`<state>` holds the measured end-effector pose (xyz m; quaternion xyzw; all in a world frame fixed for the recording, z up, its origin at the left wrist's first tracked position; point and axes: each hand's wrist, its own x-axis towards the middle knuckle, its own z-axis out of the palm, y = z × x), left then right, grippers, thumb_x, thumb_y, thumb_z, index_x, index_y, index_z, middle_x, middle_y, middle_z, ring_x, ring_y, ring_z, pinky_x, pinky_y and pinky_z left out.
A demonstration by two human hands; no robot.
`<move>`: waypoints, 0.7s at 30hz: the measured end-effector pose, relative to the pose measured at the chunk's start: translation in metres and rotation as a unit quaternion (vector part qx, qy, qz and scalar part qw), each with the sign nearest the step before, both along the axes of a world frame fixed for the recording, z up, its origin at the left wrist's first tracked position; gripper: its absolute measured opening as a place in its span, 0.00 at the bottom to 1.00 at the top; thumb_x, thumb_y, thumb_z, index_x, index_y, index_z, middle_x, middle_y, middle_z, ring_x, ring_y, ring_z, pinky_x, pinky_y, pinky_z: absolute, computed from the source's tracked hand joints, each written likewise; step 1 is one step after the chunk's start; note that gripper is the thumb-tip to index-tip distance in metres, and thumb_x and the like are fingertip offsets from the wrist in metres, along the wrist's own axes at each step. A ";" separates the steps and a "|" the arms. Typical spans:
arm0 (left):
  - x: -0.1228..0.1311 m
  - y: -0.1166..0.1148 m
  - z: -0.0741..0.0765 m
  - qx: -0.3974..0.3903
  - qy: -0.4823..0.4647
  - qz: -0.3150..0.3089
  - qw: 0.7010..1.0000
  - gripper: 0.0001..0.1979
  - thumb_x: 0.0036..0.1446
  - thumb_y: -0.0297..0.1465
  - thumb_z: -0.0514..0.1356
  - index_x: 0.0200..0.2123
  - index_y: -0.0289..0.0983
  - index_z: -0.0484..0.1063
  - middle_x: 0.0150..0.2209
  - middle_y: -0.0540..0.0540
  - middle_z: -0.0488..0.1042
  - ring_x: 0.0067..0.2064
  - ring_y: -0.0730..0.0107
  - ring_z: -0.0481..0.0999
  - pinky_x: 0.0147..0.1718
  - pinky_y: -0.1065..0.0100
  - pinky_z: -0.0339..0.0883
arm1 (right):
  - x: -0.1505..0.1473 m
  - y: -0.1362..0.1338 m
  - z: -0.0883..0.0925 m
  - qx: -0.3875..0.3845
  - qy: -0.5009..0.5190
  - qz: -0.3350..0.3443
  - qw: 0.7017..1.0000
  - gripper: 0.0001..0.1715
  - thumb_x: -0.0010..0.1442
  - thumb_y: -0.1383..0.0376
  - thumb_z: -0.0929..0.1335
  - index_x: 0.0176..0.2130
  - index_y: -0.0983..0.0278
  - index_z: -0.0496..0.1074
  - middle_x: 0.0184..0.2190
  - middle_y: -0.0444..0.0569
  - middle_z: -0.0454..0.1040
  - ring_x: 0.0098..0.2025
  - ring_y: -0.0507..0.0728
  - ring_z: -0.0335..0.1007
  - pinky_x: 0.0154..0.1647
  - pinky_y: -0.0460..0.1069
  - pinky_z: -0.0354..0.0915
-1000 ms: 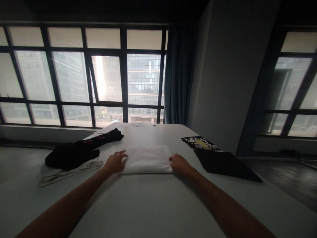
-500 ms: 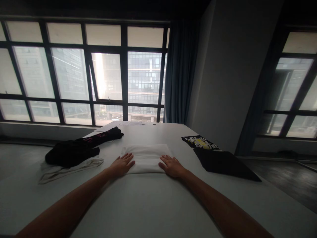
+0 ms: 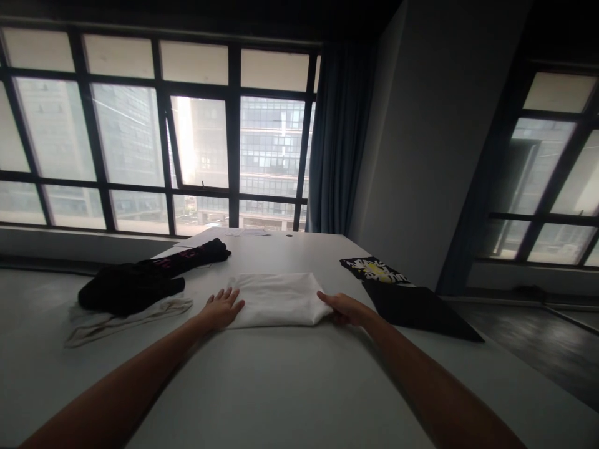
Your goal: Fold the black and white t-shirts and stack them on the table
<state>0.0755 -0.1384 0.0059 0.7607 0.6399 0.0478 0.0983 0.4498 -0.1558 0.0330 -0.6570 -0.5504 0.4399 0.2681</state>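
Both your forearms reach forward over the bench [image 3: 271,386]; your left grip [image 3: 219,311] lies flat, fingers spread, at one end of the folded white cloth [image 3: 278,300], while your right grip [image 3: 345,309] pinches its opposite edge. Half a second ago both palms pressed flat on it. Between your grips, its long axis runs sideways, from one to the other.

"What lights our room?"
"Daylight, through a dark-framed window [image 3: 126,134], one pane [image 3: 201,142] ajar."
"And right of it?"
"We see a blue curtain [image 3: 336,143], grey wall [image 3: 421,156], second window [image 3: 543,153] and grey floor [image 3: 510,330]; our table [image 3: 281,386] is white."
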 end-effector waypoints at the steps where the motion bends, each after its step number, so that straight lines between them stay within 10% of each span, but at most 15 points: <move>1: 0.001 -0.001 0.001 0.001 0.000 0.002 1.000 0.39 0.66 0.50 0.36 0.72 0.32 0.42 0.72 0.34 0.39 0.72 0.43 0.38 0.65 0.43 0.37 | -0.003 -0.003 0.002 -0.003 0.036 0.011 0.999 0.32 0.55 0.39 0.69 0.30 0.66 0.68 0.17 0.44 0.66 0.16 0.48 0.59 0.13 0.42 0.52; 8: 0.002 -0.002 -0.001 0.025 -0.016 0.002 1.000 0.34 0.67 0.47 0.39 0.70 0.35 0.49 0.71 0.32 0.44 0.71 0.43 0.43 0.63 0.38 0.41 | -0.019 -0.019 0.007 -0.038 0.189 0.060 0.979 0.25 0.58 0.53 0.73 0.45 0.66 0.64 0.32 0.52 0.77 0.26 0.54 0.76 0.19 0.42 0.69; 14: 0.009 -0.006 0.000 0.064 -0.022 -0.017 0.998 0.29 0.68 0.43 0.37 0.67 0.39 0.57 0.70 0.36 0.53 0.70 0.56 0.51 0.65 0.47 0.47 | -0.010 -0.002 0.006 0.082 0.121 -0.056 0.988 0.17 0.52 0.73 0.71 0.43 0.70 0.69 0.25 0.47 0.75 0.19 0.51 0.69 0.18 0.44 0.68; 21: 0.014 -0.014 0.000 0.037 -0.007 -0.056 0.998 0.32 0.65 0.48 0.43 0.67 0.40 0.59 0.71 0.36 0.48 0.72 0.51 0.44 0.66 0.42 0.39 | 0.044 0.008 0.018 0.164 0.084 -0.219 0.958 0.11 0.55 0.65 0.72 0.39 0.67 0.73 0.25 0.46 0.74 0.24 0.52 0.69 0.21 0.44 0.66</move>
